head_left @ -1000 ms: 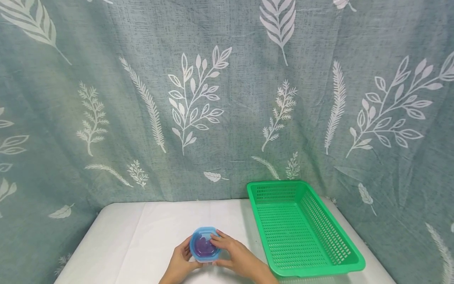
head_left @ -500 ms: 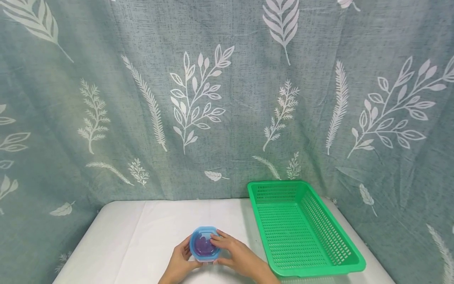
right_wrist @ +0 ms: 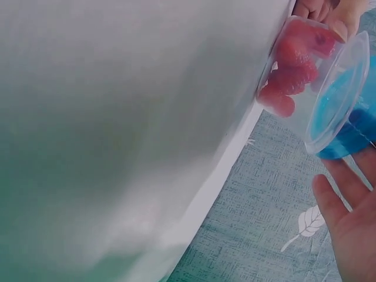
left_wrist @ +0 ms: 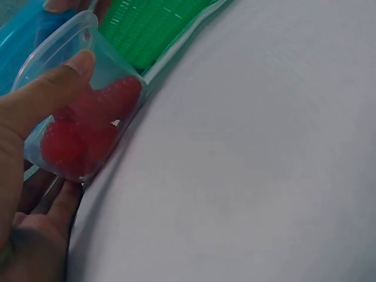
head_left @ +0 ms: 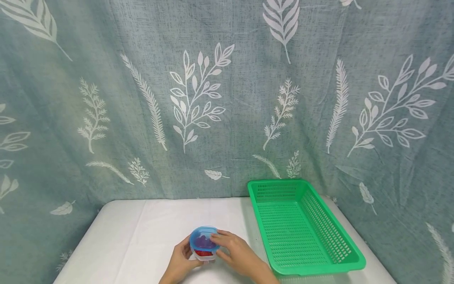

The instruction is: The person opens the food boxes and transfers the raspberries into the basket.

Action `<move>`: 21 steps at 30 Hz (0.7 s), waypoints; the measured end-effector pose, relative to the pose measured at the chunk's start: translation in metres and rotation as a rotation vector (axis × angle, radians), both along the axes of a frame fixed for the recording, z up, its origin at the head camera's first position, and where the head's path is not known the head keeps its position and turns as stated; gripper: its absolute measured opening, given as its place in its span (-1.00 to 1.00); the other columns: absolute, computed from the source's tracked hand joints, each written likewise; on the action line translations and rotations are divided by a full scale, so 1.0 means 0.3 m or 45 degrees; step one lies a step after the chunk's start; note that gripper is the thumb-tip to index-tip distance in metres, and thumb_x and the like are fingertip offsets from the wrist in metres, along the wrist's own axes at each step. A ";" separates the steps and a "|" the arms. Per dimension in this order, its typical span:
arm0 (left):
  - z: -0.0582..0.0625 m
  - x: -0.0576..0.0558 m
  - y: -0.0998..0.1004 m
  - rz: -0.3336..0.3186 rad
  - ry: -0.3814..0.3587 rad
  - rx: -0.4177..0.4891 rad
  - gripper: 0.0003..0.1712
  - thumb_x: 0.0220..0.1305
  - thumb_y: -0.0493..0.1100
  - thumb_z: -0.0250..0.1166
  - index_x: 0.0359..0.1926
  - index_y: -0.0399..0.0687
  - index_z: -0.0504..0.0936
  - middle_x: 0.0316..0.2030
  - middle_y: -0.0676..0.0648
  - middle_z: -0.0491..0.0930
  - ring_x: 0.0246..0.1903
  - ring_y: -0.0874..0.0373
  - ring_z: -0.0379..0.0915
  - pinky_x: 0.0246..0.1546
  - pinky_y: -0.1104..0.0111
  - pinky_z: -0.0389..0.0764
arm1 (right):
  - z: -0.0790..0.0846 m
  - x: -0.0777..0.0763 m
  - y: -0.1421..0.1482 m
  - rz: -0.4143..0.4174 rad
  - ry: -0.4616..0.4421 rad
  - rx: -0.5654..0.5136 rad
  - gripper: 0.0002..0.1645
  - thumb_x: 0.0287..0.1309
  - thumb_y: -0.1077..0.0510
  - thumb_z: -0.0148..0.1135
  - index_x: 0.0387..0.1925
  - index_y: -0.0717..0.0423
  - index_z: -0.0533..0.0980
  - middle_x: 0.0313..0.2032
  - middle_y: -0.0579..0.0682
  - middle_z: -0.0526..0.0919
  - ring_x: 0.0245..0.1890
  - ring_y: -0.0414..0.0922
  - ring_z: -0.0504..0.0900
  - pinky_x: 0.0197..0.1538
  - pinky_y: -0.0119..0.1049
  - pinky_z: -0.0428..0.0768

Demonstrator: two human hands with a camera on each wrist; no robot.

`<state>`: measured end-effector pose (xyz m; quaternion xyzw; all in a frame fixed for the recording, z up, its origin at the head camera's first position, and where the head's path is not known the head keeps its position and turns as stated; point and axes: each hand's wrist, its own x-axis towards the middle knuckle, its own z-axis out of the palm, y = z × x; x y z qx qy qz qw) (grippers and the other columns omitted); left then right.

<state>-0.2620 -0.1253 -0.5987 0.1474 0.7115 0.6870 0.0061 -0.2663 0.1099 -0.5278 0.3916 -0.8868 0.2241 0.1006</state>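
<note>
My left hand [head_left: 179, 261] grips a clear plastic container [left_wrist: 113, 61] from the side, with the thumb pressed along its wall and fingers underneath. Several red berry-like pieces [left_wrist: 61, 144] lie in the bottom of it. A blue lid [head_left: 202, 233] with a purple shape showing on it is tilted up over the container's mouth. Its near edge stands raised, so the red pieces show below it in the head view. My right hand [head_left: 235, 252] holds this lid, fingers over its top right and thumb at the near edge.
A green perforated basket [head_left: 319, 269] sits at the right of the white-covered table [head_left: 156, 225], close beside my right forearm. A grey-green curtain with white leaf prints [head_left: 230, 118] hangs behind the table and along its sides.
Earlier the blue lid lay flat over the container. Its near edge has now lifted, baring the container's rim and the red pieces. My left hand stays put; my right thumb has risen with the lid.
</note>
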 end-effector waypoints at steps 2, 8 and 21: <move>0.002 0.000 0.003 0.020 0.002 -0.005 0.04 0.02 -0.33 0.57 0.48 -0.33 0.23 0.40 -0.33 0.38 0.39 -0.28 0.30 0.37 0.27 0.46 | 0.002 -0.002 -0.005 -0.016 0.027 -0.006 -0.53 0.38 0.09 0.27 0.26 0.10 0.56 0.25 -0.04 0.63 0.33 0.00 0.53 0.33 -0.01 0.58; -0.004 -0.005 0.007 0.075 -0.036 -0.034 0.08 0.00 -0.23 0.61 0.48 -0.35 0.22 0.42 -0.37 0.33 0.41 -0.35 0.24 0.36 0.17 0.46 | 0.007 -0.004 -0.019 -0.058 0.136 -0.054 -0.61 0.37 0.10 0.27 0.16 0.15 0.62 0.13 0.00 0.71 0.17 -0.05 0.65 0.21 -0.08 0.69; 0.008 -0.016 0.008 0.070 -0.008 -0.040 0.09 -0.05 -0.30 0.63 0.47 -0.39 0.24 0.42 -0.39 0.33 0.41 -0.34 0.23 0.35 0.20 0.46 | 0.001 -0.018 -0.047 -0.289 0.228 -0.335 -0.73 0.14 0.30 0.36 -0.09 0.07 0.68 -0.16 -0.10 0.76 -0.13 -0.19 0.73 -0.01 -0.23 0.77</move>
